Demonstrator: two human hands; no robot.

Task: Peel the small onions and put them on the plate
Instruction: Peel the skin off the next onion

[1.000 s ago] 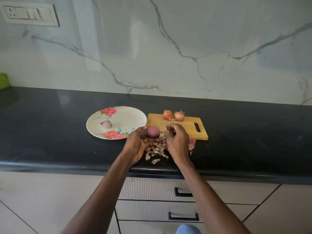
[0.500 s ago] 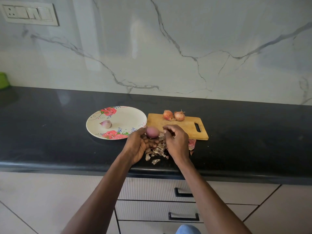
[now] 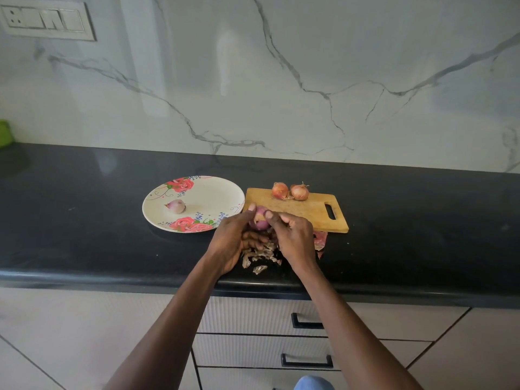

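Purple half-peeled onion (image 3: 260, 220) gripped between left hand (image 3: 230, 240) and right hand (image 3: 294, 237), skin scraps (image 3: 260, 256) beneath

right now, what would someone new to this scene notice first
Two hands meet at the counter's front edge: the left hand cradles a purple onion while the right hand picks at its skin, over a pile of peels. One peeled onion lies on the floral plate; two unpeeled onions sit on the cutting board.
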